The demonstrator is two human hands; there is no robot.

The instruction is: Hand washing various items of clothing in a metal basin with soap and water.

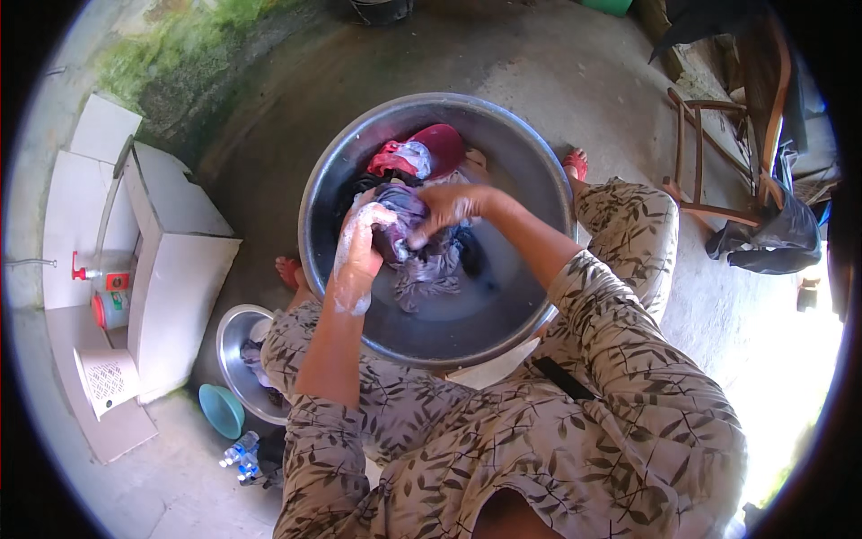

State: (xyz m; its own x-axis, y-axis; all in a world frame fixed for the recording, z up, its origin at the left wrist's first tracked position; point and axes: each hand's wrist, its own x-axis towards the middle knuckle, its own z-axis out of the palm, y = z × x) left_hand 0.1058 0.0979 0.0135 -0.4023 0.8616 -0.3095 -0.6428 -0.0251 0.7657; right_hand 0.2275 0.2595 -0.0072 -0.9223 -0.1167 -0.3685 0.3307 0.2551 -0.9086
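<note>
A large metal basin (539, 165) in front of me holds cloudy water and wet clothes. My left hand (361, 232), covered in suds, grips a bunched purple-grey garment (403, 205) over the basin's left half. My right hand (448, 205) is at the garment's right side, slightly blurred, with its fingers bent against the cloth; how firmly it holds is not clear. The lower part of the cloth (431, 276) hangs into the water. Behind my hands lie a soapy red cloth (390, 160) and a dark red rounded item (441, 147). Dark cloth (471, 249) lies in the water.
Left of my leg stands a smaller metal basin (232, 357) with clothes, beside a teal bowl (221, 411) and plastic bottles (240, 450). A white tiled structure (182, 303) stands at left. A wooden chair (700, 155) is at right, a dark bucket (382, 10) at the top.
</note>
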